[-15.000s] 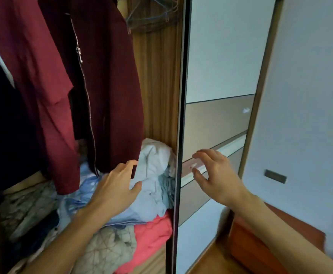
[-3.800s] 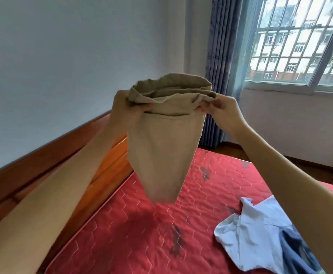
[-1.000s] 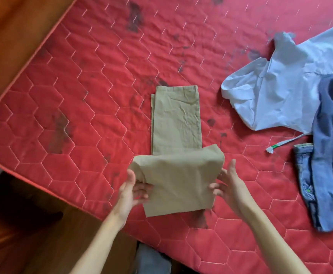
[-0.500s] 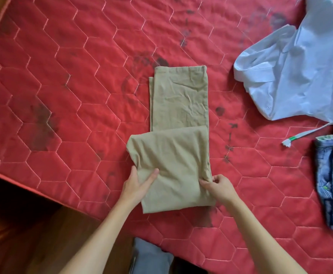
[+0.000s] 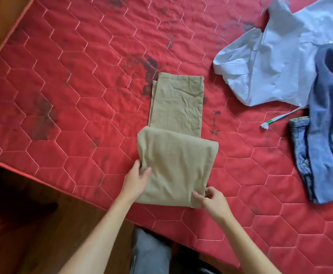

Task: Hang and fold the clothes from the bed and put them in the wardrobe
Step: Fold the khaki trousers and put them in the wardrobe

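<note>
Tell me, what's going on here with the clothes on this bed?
A person is folding khaki trousers on a red quilted mattress. The near part is folded over the legs. The left hand rests on the fold's left edge, and the right hand pinches its near right corner. To the right, a white shirt and blue denim clothing lie unfolded, the denim overlapping the shirt.

Soft even daylight, faint shadows, dim floor (image 5: 23, 224) lower left, wide-angle bending at edges, slight blur on denim (image 5: 331, 135)
</note>
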A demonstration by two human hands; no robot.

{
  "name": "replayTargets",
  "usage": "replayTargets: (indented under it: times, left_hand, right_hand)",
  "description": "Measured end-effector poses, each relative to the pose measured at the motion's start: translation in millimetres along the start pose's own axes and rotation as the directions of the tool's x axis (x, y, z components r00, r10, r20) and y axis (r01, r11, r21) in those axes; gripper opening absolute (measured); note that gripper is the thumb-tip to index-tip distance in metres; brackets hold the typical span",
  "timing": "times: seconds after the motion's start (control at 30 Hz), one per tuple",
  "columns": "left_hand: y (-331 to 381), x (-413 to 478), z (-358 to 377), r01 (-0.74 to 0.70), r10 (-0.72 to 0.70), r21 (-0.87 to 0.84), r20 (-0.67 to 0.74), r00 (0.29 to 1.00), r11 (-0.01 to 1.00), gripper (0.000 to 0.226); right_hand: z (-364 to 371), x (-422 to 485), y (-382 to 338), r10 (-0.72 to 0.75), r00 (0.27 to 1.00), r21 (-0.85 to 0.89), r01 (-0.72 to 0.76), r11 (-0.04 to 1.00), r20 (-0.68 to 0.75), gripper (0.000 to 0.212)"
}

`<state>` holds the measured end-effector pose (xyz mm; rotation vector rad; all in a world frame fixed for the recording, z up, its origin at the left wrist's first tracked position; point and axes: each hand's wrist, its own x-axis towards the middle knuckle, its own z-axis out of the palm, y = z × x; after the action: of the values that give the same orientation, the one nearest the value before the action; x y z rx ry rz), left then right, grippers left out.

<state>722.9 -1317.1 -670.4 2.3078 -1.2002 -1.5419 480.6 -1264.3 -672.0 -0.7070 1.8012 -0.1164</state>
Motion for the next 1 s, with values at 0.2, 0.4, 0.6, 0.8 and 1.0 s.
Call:
replayTargets:
  times: [0.2, 0.4, 0.6, 0.8, 1.0]
  left_hand:
    - [1.3, 0.1, 15.8, 0.183, -0.168, 0.167, -0.098, 0.981, 0.969, 0.077]
    - [5.1, -40.6, -14.4, 0.297, -0.331, 0.262, 0.096, 0.939, 0.918, 0.094]
    - [45.8, -67.4, -65.3, 0.244, -0.209, -0.071, 0.323, 0.923, 0.967, 0.027]
    - [84.2, 3.9, -76.0, 0.205, -0.198, -0.371, 0.057, 0.978, 0.905, 0.064]
    - [95.6, 78.7, -55.0, 0.056, -0.056, -0.003, -0.024, 0.998, 0.998, 0.095]
  right_hand:
    - [1.6, 15.0, -9.4, 0.11, 0.993, 0.07, -0.113, 0.991, 0.037, 0.069]
    - [-26.5, -32.5, 3.7, 0.152, 0.967, 0.094, -0.175, 0.98, 0.207, 0.071]
    - [-66.4, -70.5, -36.7, -0.078, 0.985, 0.118, 0.06, 0.991, 0.155, 0.044]
    - [-76.6, -9.6, -119.2, -0.281, 0.954, 0.239, 0.25, 0.938, 0.106, 0.057]
    - [-53.0, 89.6, -146.5, -0.294, 0.953, -0.194, 0.274, 0.942, -0.08, 0.047]
